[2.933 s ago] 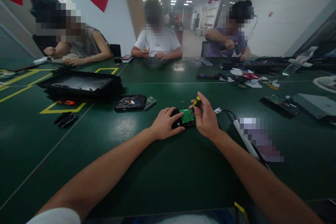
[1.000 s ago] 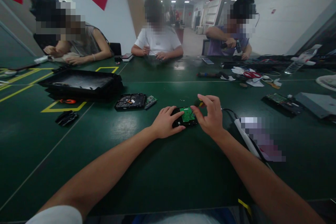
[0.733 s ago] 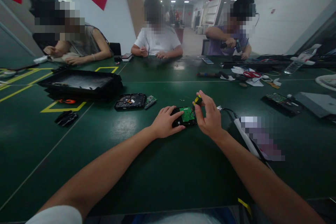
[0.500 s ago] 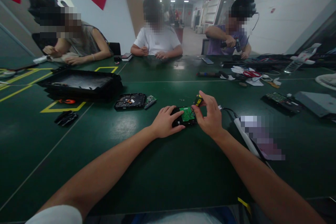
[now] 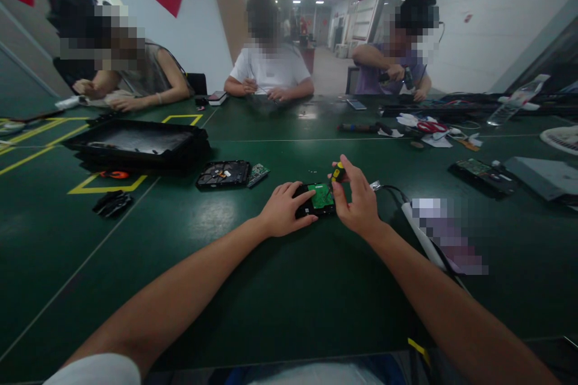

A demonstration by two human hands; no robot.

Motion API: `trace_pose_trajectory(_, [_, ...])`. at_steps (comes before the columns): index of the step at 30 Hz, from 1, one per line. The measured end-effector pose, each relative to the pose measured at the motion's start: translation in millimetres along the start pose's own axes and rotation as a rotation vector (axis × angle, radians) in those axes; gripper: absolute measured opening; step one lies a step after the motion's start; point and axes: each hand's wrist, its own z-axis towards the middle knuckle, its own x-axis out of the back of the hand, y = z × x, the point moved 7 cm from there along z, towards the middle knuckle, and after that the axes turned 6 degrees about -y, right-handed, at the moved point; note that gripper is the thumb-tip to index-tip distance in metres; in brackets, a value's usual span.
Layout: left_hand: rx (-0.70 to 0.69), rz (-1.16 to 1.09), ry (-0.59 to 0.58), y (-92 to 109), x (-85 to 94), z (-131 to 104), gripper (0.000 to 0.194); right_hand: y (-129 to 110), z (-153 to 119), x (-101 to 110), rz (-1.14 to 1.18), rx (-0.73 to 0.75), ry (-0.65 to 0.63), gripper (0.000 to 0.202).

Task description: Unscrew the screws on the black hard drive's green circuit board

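A black hard drive (image 5: 309, 206) with a green circuit board (image 5: 321, 196) facing up lies flat on the table in front of me. My left hand (image 5: 285, 210) grips it from the left, fingers over its top and thumb at the near edge. In my right hand (image 5: 359, 200) is a small screwdriver (image 5: 338, 172) with a yellow and black handle, pinched between thumb and fingers. It points down at the right side of the board; its tip is too small to make out. Several tiny screws (image 5: 312, 171) lie beyond the drive.
Left of the drive sit an opened hard drive (image 5: 223, 175) and a loose circuit board (image 5: 258, 175). A stack of black trays (image 5: 139, 141) is farther left. On the right are a white power strip (image 5: 422, 234), another drive (image 5: 482, 177) and a grey box (image 5: 544, 177). Three people work across the table.
My right hand and the screwdriver have shifted slightly left, and the handle stands a little differently. My left hand and the hard drive stay in place.
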Motion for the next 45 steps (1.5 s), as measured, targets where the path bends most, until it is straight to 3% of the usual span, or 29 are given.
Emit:
trace_pose_trajectory(7, [0.002, 0.013, -0.022, 0.9, -0.3, 0.4, 0.075, 2.3, -0.3, 5.9, -0.071, 0.006, 0.078, 0.063])
trace_pose_trajectory(13, [0.011, -0.010, -0.020, 0.6, 0.3, 0.2, 0.074, 3.8, -0.7, 0.3, 0.021, -0.029, 0.019, 0.066])
trace_pose_trajectory(20, [0.009, -0.003, -0.014, 0.4, 0.5, -0.2, 0.074, 0.2, 0.5, 7.6, -0.083, -0.010, 0.098, 0.060])
trace_pose_trajectory(26, [0.012, 0.015, -0.019, 0.8, 1.1, -0.6, 0.075, 1.1, 0.4, 0.3, 0.008, -0.010, 0.028, 0.066])
trace_pose_trajectory(31, [0.008, 0.000, -0.021, 1.8, 2.7, -0.7, 0.075, -1.9, 0.9, 8.4, -0.084, 0.010, 0.113, 0.062])
trace_pose_trajectory(38, [0.009, 0.017, -0.021, 2.7, 2.8, -0.4, 0.075, -2.1, 1.3, 4.1, -0.023, 0.007, 0.036, 0.064])
trace_pose_trajectory(45, [0.011, 0.014, -0.020, 0.9, 0.4, -0.2, 0.075, -1.9, 0.5, 8.1, -0.071, 0.000, 0.100, 0.062])
